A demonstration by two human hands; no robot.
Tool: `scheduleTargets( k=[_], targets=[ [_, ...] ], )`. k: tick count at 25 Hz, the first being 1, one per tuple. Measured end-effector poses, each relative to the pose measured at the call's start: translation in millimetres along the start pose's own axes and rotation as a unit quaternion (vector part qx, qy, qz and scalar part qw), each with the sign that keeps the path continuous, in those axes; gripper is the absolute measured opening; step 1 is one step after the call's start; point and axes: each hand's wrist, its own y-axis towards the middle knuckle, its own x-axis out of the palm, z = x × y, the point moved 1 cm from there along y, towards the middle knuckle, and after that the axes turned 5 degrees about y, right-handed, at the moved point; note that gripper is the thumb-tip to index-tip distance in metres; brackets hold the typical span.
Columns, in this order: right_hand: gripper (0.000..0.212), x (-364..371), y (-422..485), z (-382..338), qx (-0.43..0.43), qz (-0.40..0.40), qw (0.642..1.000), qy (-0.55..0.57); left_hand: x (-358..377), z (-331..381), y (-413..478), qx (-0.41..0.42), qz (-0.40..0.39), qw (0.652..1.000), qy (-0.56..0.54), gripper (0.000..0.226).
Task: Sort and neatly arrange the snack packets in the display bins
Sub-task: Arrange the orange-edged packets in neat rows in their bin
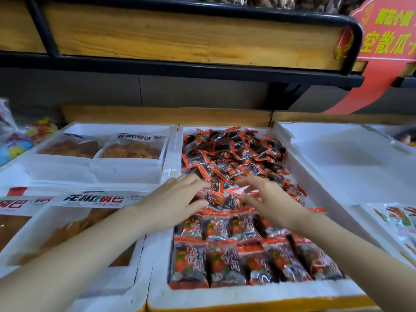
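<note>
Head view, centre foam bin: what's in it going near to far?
White foam front rim → neat front row of red-and-black snack packets → second neat row → left hand and right hand → loose jumbled packets → wooden back board.

left hand [173, 202]: bare | right hand [270, 200]: bare | forearms [90, 255]: bare

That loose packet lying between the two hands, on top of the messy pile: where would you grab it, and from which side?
Probably pinch the loose packet by its flat orange sealed edge, coming straight down from above. It lies flat atop the jumbled pile with neighbours crowding its sides, so only its top is free.
</note>
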Motion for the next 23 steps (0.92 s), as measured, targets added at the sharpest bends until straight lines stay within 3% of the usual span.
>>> scheduleTargets(
  k=[4,10,15,20,23],
  targets=[
    [0.048,9,58,36,0.071,0.007,0.997,-0.011,17,-25,72,-0.054,0.000,0.997,-0.060,0.052],
    [0.049,33,127,65,0.106,-0.001,0.994,-0.014,52,-60,144,-0.141,-0.019,0.986,-0.089,0.058],
    [0.057,39,150,79,0.150,-0.014,0.988,-0.023,69,-67,165,-0.177,0.006,0.981,-0.075,0.049],
    [0.075,32,149,85,0.204,-0.054,0.976,-0.056,69,-58,174,-0.246,-0.066,0.961,-0.110,0.048],
    [0.079,25,143,84,0.223,-0.024,0.974,-0.018,69,-58,174,-0.283,-0.075,0.943,-0.158,0.045]
  ],
)
